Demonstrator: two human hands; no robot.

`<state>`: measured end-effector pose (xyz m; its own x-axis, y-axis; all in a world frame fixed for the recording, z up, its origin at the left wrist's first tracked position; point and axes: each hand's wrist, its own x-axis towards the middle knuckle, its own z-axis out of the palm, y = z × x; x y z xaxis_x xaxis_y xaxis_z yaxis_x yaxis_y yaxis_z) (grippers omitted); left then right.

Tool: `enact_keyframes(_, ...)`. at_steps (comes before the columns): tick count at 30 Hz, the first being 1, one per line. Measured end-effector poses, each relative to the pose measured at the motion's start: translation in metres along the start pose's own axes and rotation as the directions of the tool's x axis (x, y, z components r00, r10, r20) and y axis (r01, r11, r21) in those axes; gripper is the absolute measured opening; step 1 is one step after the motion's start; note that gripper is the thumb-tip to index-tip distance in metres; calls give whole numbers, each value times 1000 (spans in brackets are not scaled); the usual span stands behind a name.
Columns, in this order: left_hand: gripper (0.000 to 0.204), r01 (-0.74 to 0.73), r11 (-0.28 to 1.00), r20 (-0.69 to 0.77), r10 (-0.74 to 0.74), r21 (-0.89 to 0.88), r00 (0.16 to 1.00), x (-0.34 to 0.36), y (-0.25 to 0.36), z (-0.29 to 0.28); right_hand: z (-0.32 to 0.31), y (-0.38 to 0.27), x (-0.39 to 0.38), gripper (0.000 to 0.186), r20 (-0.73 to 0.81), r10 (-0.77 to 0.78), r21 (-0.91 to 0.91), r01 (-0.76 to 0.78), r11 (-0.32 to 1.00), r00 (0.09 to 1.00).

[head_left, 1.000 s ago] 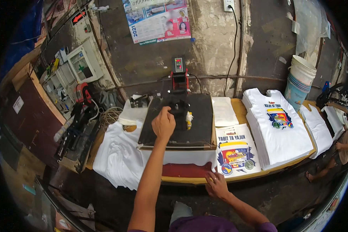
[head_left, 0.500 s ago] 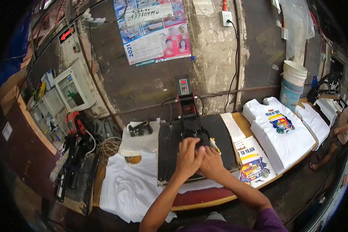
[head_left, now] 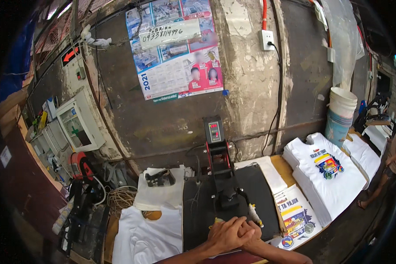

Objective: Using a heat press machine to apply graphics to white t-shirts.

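Observation:
A heat press with a black plate (head_left: 198,198), upright red-and-black arm and yellow-white wrapped handle (head_left: 255,215) stands at the lower middle. My left hand (head_left: 224,234) and my right hand (head_left: 250,233) lie together at the handle's front, fingers curled and overlapping, hiding the bar under them. A plain white shirt (head_left: 143,233) lies left of the press, below white sheets (head_left: 158,193) with a dark object on them. Printed transfer sheets (head_left: 295,222) lie to the right, beside a tall pile of printed white shirts (head_left: 321,185).
Stacked buckets (head_left: 341,110) and more folded white shirts (head_left: 361,154) stand at the right. Another person's bare leg (head_left: 369,193) shows at the far right. Red-and-black equipment (head_left: 79,176) and coiled cord (head_left: 121,200) are at the left. A calendar, socket and small cabinet are on the wall.
My right hand has risen from the table edge to join my left on the press. The handle has come forward and down with both hands. The view has tilted toward the wall.

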<state>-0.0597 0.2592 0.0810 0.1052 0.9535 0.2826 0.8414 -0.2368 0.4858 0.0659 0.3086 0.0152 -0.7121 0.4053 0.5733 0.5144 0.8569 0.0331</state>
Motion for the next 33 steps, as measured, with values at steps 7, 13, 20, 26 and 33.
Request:
enact_keyframes(7,35,-26,995,-180,9,-92,984,33,38,-59,-67,17,62,13,-125,-50,133,67,989,991)
enact_keyframes(13,29,-252,962,-536,269,107,800,80,66,-186,-155,54,217,16,-382,-154,-30,154,988,911)
enact_keyframes(20,22,-516,855,-589,447,58,673,-91,81,-151,-180,117,348,42,-371,-181,-356,41,934,911)
enact_keyframes(26,13,-182,980,30,180,77,983,-158,-4,8,-161,105,359,54,-514,-273,-230,176,957,813)
enact_keyframes(33,41,58,907,-220,39,418,975,-151,-76,53,-186,31,184,48,-697,-276,-61,328,943,662)
